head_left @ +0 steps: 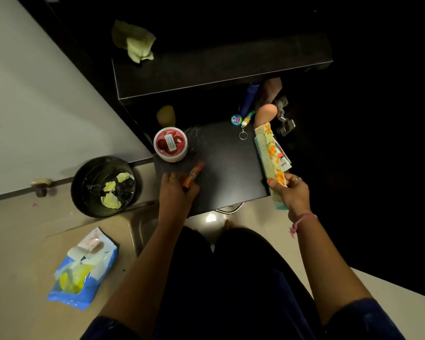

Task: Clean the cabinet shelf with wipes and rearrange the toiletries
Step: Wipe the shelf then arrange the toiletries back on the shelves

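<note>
- Head view, looking straight down: a dark cabinet shelf (231,163) sits in the middle of the frame, with a second dark shelf (219,67) above it.
- The left hand (178,190) rests at the shelf's near left edge, fingers closed around a slim orange-red tube (193,173) that lies angled across the surface.
- The right hand (291,192), at the shelf's right edge, grips the lower end of a wide floral comb (270,153), which points toward the top of the frame.
- A round red-lidded jar (170,144) stands on the shelf's left side, just above the left hand.
- At the back of the shelf are a small blue tin (236,119), a keyring charm (245,122), a blue bottle (249,99) and a peach egg-shaped thing (266,112), possibly a makeup sponge; it is dim there.
- A crumpled yellow wipe (135,42) lies on the upper shelf, top left of centre.
- On the floor at left, a black bin (103,186) holds used yellow wipes.
- An opened blue wipes pack (84,268) lies at the lower left.
</note>
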